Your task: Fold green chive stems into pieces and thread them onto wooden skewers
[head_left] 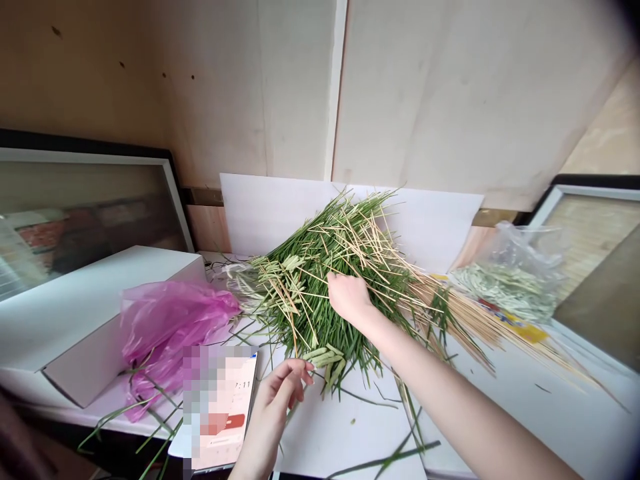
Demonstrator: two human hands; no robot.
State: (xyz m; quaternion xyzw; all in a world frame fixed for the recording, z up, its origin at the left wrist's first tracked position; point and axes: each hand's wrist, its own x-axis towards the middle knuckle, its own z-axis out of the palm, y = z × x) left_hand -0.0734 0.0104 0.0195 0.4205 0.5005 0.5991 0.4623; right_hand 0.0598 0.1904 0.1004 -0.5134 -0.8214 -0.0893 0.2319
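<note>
A large heap of green grass-like blades [305, 293] lies on the white table top [540, 407], with many thin pale wooden sticks [465, 320] poking through it and fanning out to the right. My right hand [349, 298] presses down into the top of the heap, its fingertips hidden among the blades. My left hand [281, 395] is near the heap's lower edge, fingers slightly curled, beside a few short, pale green pieces [324, 358]. It holds nothing that I can see.
A phone [223, 407] lies near my left hand. A pink plastic bag [173, 337] spills from a white box [87, 313]. A clear bag of pale green pieces [505, 283] sits at right. Framed pictures [85, 213] lean at both sides. A white board [280, 213] stands behind.
</note>
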